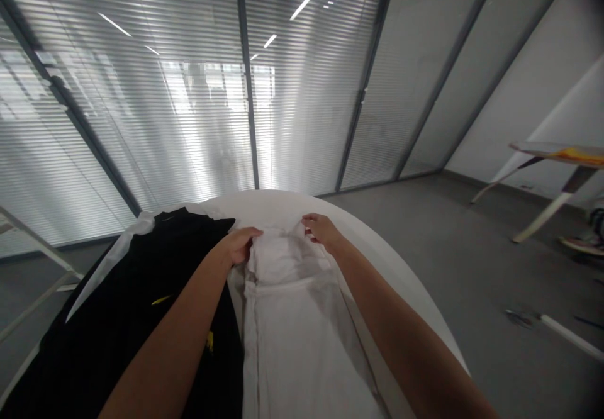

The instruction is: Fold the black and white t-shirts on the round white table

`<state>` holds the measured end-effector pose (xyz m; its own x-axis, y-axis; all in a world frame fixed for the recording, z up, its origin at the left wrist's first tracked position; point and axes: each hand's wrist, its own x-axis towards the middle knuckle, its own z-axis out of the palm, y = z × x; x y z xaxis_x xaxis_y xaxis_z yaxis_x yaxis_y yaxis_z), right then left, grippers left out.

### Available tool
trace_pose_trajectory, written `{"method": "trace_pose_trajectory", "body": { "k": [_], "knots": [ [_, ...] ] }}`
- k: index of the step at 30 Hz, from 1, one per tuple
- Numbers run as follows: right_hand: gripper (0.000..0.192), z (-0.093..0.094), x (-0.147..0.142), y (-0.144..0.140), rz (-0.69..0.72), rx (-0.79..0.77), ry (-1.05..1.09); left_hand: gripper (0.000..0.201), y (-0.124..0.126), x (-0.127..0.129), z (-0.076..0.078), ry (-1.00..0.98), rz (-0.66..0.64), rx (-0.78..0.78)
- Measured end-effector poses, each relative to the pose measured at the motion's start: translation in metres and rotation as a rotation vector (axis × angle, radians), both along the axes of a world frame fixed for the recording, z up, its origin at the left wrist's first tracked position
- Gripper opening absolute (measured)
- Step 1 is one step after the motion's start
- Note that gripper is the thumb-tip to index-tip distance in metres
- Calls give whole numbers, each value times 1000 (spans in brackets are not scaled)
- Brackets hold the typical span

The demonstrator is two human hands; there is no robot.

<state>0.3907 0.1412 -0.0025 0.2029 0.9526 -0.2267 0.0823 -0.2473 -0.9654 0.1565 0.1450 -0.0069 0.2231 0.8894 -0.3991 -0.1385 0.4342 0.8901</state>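
Observation:
A white garment [297, 318] lies lengthwise on a round white table [406, 268], its far end folded back on itself. My left hand [241, 243] pinches the far left corner of that fold. My right hand [319, 228] pinches the far right corner. Both hands sit close together near the table's far side. A black garment [127, 299] with small yellow marks lies spread to the left, partly under my left forearm.
Glass walls with shut blinds [198, 104] stand behind the table. Grey floor [472, 249] extends to the right, where a slanted-leg table [557, 161] stands near the wall. A white rod [566, 334] lies on the floor. A white frame [33, 243] is at the left.

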Motion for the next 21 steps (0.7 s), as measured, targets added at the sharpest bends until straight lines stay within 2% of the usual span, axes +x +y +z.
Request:
{"method": "trace_pose_trajectory", "body": {
  "k": [3, 6, 9, 12, 17, 21],
  "knots": [
    [16, 5, 3, 0, -16, 43, 31, 55, 0, -3, 8, 20, 115, 37],
    [21, 11, 6, -2, 24, 130, 213, 71, 0, -9, 18, 118, 231, 207],
    [24, 15, 7, -5, 111, 199, 457, 69, -2, -13, 26, 194, 235, 310],
    [21, 16, 4, -7, 170, 264, 615, 73, -5, -10, 29, 151, 217, 327],
    [14, 19, 2, -10, 186, 354, 753, 73, -4, -5, 24, 69, 228, 370],
    [15, 19, 7, -10, 167, 394, 799, 75, -1, -6, 18, -77, 206, 423]
  ]
}}
